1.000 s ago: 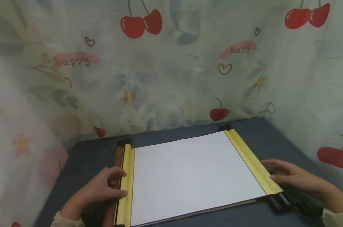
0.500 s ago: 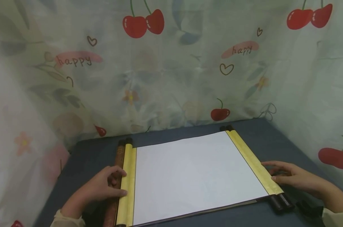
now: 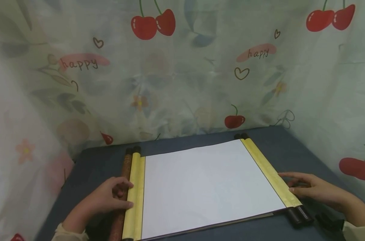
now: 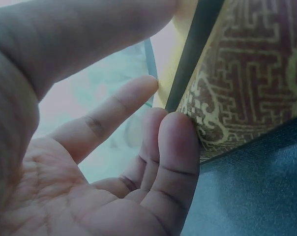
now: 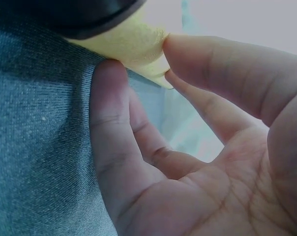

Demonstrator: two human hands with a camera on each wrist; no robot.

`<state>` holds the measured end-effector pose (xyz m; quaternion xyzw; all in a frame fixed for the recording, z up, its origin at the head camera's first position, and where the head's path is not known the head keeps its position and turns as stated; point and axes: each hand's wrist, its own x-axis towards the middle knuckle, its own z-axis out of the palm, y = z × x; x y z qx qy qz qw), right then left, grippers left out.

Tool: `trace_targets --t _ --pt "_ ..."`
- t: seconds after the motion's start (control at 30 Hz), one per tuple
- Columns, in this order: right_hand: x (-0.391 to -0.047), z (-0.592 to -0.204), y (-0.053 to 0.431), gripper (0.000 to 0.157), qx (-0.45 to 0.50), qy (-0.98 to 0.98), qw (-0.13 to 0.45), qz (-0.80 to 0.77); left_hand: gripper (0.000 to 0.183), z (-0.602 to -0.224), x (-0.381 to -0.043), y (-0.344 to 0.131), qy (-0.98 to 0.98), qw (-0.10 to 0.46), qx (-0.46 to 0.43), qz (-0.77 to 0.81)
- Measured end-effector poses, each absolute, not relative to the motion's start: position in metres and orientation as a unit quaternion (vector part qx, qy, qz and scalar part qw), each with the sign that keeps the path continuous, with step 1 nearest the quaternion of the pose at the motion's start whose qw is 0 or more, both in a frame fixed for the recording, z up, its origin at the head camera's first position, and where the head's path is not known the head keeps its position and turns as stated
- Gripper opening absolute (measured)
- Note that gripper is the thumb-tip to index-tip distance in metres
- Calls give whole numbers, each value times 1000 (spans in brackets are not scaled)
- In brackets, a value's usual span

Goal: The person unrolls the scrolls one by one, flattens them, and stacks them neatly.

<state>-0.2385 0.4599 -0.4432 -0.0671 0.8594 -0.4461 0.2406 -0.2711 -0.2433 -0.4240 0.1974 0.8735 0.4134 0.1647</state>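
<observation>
A hanging scroll (image 3: 206, 184) lies unrolled between my hands, with white paper in the middle and yellow bands at both ends. My left hand (image 3: 102, 197) grips the left roll (image 3: 131, 201): thumb and index fingertip rest on its yellow face. Other fingertips touch the brown, gold-patterned backing (image 4: 252, 73) in the left wrist view. At the opposite end my right hand (image 3: 318, 189) holds the yellow right roll (image 3: 269, 172). In the right wrist view its thumb (image 5: 207, 61) presses the top, while curled fingers (image 5: 109, 98) touch it from below.
Dark blue-grey cloth (image 3: 182, 142) covers the table. Dark rod knobs (image 3: 300, 216) stick out at the scroll's near right corner, beside a black object (image 3: 330, 221) near the right wrist. A cherry-printed curtain (image 3: 182, 83) encloses the back and sides.
Very little differs. The whole view has shifted slightly, and my left hand with the left roll has moved a touch to the left. The right hand keeps its hold.
</observation>
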Motion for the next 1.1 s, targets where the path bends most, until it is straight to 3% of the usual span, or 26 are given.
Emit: trace_targets --t 0.67,1.1 --pt "-245 -435 456 64 -81 879 230 -411 47 -428 -270 -235 885 146 198 395" --pt "-246 -403 406 47 -109 935 103 -322 46 -429 -272 -222 897 146 159 385"
